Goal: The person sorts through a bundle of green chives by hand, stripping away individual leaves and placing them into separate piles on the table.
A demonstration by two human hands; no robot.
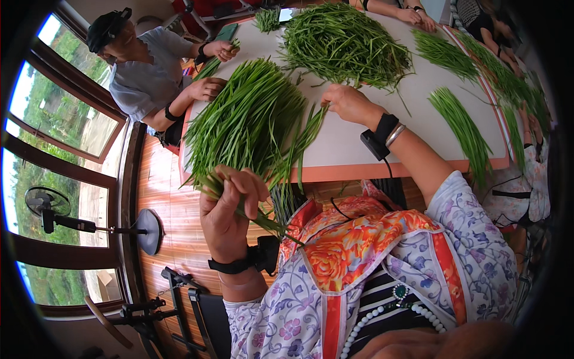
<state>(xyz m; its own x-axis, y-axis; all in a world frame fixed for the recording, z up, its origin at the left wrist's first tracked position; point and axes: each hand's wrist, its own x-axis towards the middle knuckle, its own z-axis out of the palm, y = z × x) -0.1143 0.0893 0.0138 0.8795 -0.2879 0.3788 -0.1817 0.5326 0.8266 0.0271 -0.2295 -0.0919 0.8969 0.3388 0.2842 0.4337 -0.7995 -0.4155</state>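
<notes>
My left hand (232,200) is closed round a small bunch of garlic chives (272,224), held off the table's near edge, its ends pointing down toward my apron. Out over the table, my right hand (353,105) pinches the tips of a few chive leaves (312,127) beside a big heap of garlic chives (242,116). That heap lies with its leaves roughly lined up and hangs over the table's near left edge. Farther back is a looser, tangled pile of chives (344,45).
On the right of the white table (406,137) lie a straight bundle of chives (459,128) and several more bundles (443,52). A person (143,72) at the left handles chives; other people's hands (418,18) are at the far side. A fan (48,203) stands by the windows.
</notes>
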